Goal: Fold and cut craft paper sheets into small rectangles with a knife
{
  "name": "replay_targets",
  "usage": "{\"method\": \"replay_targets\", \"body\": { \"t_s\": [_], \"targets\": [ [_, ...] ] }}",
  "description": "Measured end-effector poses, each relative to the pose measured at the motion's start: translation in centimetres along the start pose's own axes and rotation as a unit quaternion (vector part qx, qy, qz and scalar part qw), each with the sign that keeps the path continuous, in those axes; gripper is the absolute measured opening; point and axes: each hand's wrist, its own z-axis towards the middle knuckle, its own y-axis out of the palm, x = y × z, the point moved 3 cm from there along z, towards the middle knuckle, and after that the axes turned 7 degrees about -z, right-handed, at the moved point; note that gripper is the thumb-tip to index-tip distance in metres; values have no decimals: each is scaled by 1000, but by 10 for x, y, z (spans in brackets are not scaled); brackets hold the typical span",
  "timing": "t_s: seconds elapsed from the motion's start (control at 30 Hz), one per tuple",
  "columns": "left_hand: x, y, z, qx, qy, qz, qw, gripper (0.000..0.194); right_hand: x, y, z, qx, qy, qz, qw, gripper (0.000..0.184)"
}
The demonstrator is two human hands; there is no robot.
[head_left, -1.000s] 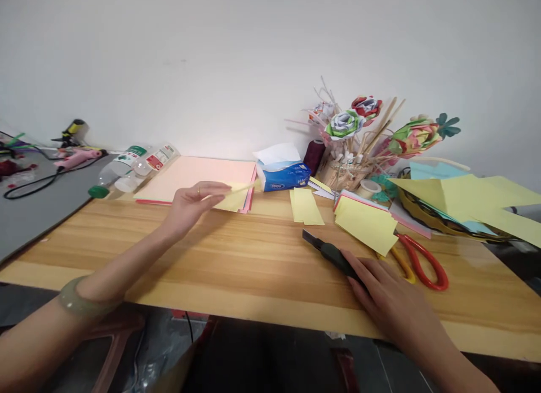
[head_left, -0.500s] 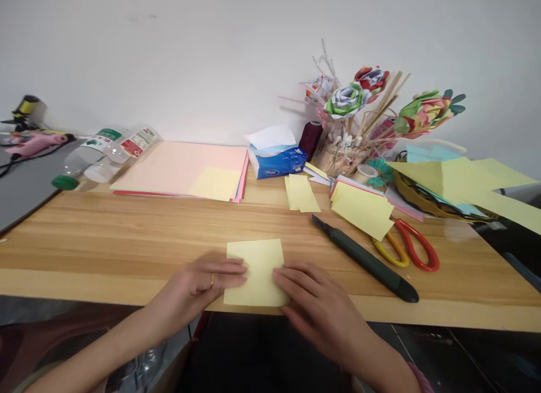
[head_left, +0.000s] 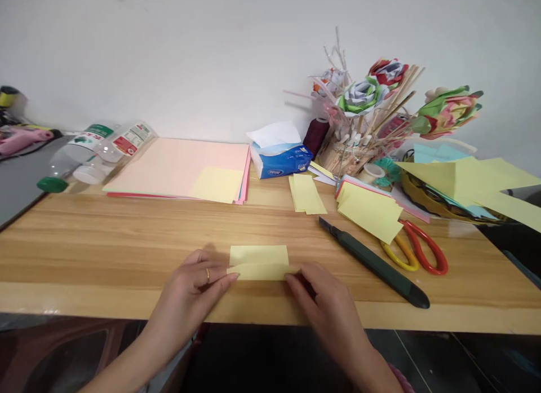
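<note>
A folded-over yellow paper sheet (head_left: 258, 259) is pinched at opposite ends by the left hand (head_left: 192, 288) and the right hand (head_left: 329, 300).

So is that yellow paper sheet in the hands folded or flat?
Folded over: the yellow paper sheet has its near flap overlapping the rest.

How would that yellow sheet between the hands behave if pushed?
Once free, the yellow sheet would probably slide easily: it looks thin, on a glossy tabletop. It seems bendy rather than stiff, since its near part folds over between the left hand and right hand.
</note>
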Motion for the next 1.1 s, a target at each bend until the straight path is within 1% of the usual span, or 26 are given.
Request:
{"method": "replay_targets", "body": {
  "t_s": [0.03, 0.1, 0.2, 0.27, 0.37, 0.53, 0.63, 0.77, 0.87, 0.97, 1.1],
  "targets": [
    [0, 2, 0, 9, -20, 5, 1000, 17, -1, 2, 1, 16, 19, -21, 999, 19],
    [0, 5, -1, 42, -30, 22, 998, 17, -2, 7, 2, 44, 55, -48, 996, 22],
    [2, 9, -1, 91, -1, 68, 994, 16, -2, 11, 3, 63, 103, -47, 992, 34],
    [4, 10, 0, 105, 13, 97, 990, 18, -1, 13, 3, 60, 131, -31, 989, 34],
    [3, 11, 0, 98, 0, 122, 988, 21, 1, 13, 4, 58, 162, -17, 985, 30],
    [-11, 10, -4, 99, -66, 176, 977, 18, 0, 16, 5, 49, 181, -29, 982, 25],
    [-12, 11, -6, 98, -71, 211, 970, 19, -1, 20, 4, 51, 194, -48, 979, 27],
    [-8, 13, -5, 88, -87, 236, 964, 18, -2, 23, 4, 62, 177, -72, 980, 29],
    [-7, 12, -3, 60, -34, 240, 968, 14, -5, 22, 5, 66, 147, -88, 983, 28],
    [-10, 8, -2, 41, 17, 242, 969, 10, -8, 22, 6, 49, 138, -106, 984, 28],
    [-16, 6, -4, 3, 39, 261, 964, 12, -9, 22, 6, 38, 132, -117, 984, 29]
  ]
}}
